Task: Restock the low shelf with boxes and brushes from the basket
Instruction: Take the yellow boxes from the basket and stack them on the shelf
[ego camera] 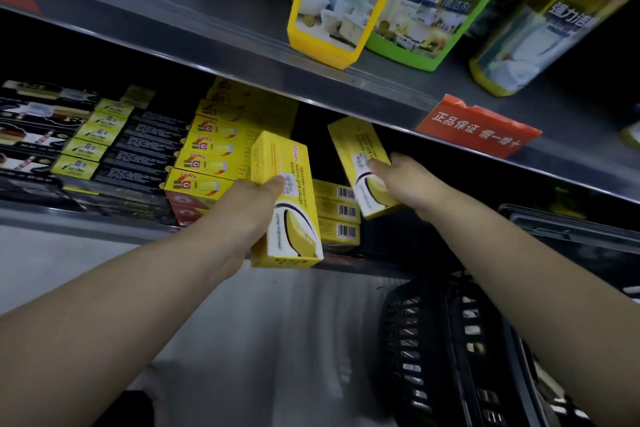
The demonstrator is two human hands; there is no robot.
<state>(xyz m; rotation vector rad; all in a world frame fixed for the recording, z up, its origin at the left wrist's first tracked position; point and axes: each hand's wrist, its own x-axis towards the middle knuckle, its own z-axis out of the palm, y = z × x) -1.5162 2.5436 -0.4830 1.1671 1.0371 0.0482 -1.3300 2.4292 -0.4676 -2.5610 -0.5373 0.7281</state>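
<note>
My left hand [249,204] grips a yellow box [284,204] with a shoe-sponge picture, held upright in front of the low shelf [104,222]. My right hand [401,180] grips a second yellow box [363,166] of the same kind, tilted and partly inside the shelf opening. Between the two held boxes lies a stack of three yellow boxes [337,213] with barcodes facing me. The black plastic basket [450,357] sits on the floor at the lower right, under my right forearm; its contents are too dark to make out.
The low shelf's left side holds rows of yellow boxes [211,156], black boxes [145,146] and packaged brushes [31,121]. The upper shelf [242,42] carries tall yellow and green cleaner bottles [419,7] and a red price tag [478,128]. A grey floor [259,340] lies below.
</note>
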